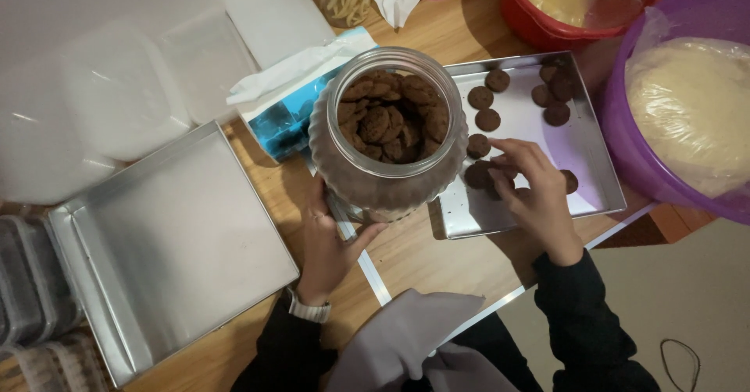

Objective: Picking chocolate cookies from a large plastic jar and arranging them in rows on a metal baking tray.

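The left hand [328, 240] cupped the lower wall of a ribbed, clear jar [387, 134], its fingers [319, 204] spread against the side and the thumb pressed near the base. The jar stood open on the wooden desk [406, 255], round-bellied and nearly full of dark, rough, round cookies [388, 116].

The right hand [535, 193] lay over a shallow, shiny metal tray [594, 165] just right of the jar. Its fingers [508, 169] were drawn together on a cookie [478, 175] at the tray's near left part. More of the same flat brown discs lay scattered beyond the fingertips, toward the far edge of the tray.

Left of the left hand sat a second, larger square metal tray [172, 244], matte and smooth. Beyond the jar was a blue tissue box [285, 119] with a white sheet pulled up. Right of the right hand stood a purple plastic bowl [625, 134] holding pale, smooth dough under clear film.
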